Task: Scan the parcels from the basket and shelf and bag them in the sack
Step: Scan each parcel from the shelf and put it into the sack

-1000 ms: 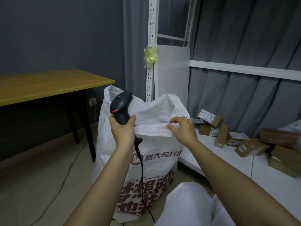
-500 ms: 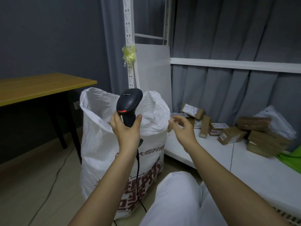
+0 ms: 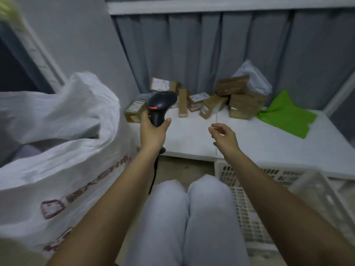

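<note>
Sack [image 3: 63, 166]: large white woven bag, mouth open, standing at the left beside the knees.
Shelf [image 3: 192, 135]: low white board ahead.
Basket [image 3: 247, 204]: white slatted crate at the right, contents blurred.
Parcels [image 3: 213, 104]: brown boxes heaped at the shelf's back, well apart from the sack.
Left hand [image 3: 153, 131]: grasping a black scanner [image 3: 161, 106].
Right hand [image 3: 224, 137]: released, fingers loosely curled, holding nothing, above the shelf.
Advice: take one parcel, turn its label toward the scanner.
</note>
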